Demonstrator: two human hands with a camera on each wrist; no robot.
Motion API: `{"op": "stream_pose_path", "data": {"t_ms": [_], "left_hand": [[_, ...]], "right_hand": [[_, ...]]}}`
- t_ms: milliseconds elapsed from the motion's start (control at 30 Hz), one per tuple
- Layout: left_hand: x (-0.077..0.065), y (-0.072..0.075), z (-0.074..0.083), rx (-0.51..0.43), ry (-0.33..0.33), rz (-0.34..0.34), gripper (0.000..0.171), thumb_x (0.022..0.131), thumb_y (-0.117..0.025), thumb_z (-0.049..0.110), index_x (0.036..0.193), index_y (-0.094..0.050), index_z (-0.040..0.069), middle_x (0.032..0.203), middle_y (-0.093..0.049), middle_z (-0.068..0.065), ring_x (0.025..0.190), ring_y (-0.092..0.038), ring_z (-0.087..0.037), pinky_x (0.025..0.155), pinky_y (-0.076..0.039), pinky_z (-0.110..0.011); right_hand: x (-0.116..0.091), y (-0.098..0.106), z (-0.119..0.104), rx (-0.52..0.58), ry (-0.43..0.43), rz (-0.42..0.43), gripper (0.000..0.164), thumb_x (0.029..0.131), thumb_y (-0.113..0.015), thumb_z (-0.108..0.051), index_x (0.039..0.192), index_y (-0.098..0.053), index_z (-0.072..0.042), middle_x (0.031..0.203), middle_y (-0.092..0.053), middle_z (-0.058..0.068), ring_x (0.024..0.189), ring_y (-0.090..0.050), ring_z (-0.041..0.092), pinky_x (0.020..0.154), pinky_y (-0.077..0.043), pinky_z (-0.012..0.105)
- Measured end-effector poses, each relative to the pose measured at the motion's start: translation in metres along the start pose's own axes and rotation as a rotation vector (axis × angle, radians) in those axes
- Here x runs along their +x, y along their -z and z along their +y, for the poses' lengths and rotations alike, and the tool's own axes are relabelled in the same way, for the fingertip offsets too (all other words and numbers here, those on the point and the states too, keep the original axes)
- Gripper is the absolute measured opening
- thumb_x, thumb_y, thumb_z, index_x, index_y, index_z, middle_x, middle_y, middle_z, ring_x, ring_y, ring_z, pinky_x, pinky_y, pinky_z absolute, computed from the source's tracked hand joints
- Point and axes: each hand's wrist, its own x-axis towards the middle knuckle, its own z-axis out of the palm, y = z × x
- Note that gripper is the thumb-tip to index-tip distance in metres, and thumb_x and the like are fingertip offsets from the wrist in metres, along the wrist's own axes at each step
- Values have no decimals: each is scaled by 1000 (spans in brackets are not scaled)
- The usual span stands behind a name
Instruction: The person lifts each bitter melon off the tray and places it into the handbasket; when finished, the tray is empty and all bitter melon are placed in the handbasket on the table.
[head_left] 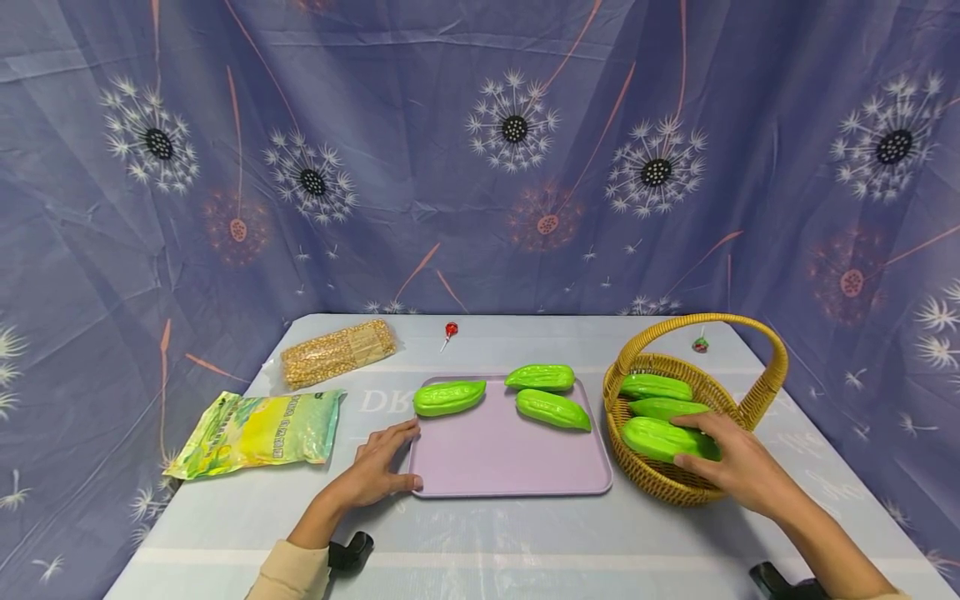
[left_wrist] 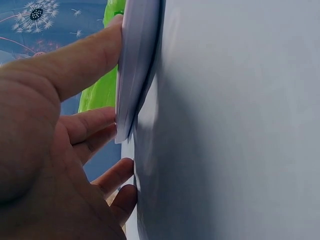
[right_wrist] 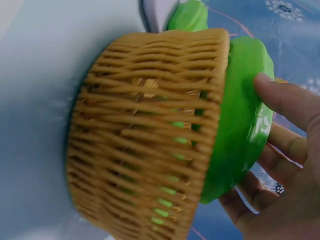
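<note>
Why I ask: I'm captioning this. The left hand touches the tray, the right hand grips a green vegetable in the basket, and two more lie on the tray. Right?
The count is wrong: the head view shows three green vegetables on the tray, not two. The rest stands: left hand touching the tray, right hand gripping a vegetable in the basket.

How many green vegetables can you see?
6 green vegetables: on the tray, one left, two right; three front-to-back in the basket, where more may be hidden.
</note>
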Motion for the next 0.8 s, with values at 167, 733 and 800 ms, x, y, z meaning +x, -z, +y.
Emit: {"op": "stream_pose_path", "data": {"t_ms": [167, 733, 800], "left_hand": [[0, 0, 0, 4, -3, 1, 77, 74, -78, 35, 138, -46, 6, 149, -39, -9, 129, -35, -33, 90, -27, -45], [0, 0, 0, 3, 9, -8, 78, 74, -78, 35, 138, -46, 6, 149, -38, -8, 130, -35, -33, 90, -27, -45], [0, 0, 0, 4, 10, -8, 78, 74, -78, 35, 138, -46, 6, 150, -38, -8, 130, -35, -33, 90, -27, -45]], "right_hand": [[-2, -2, 9, -24, -23, -35, 51, 79, -75, -30, 122, -60, -8, 120, -60, 16, 114, -51, 42, 84, -40, 61], [-1, -7, 22, -69, -22, -137, 51, 75, -77, -32, 118, -63, -9, 116, -61, 15, 109, -53, 41, 83, -39, 58], [-1, -7, 22, -69, -16, -141, 50, 75, -77, -33, 117, -64, -10, 115, -61, 14, 108, -54, 40, 82, -40, 58]]}}
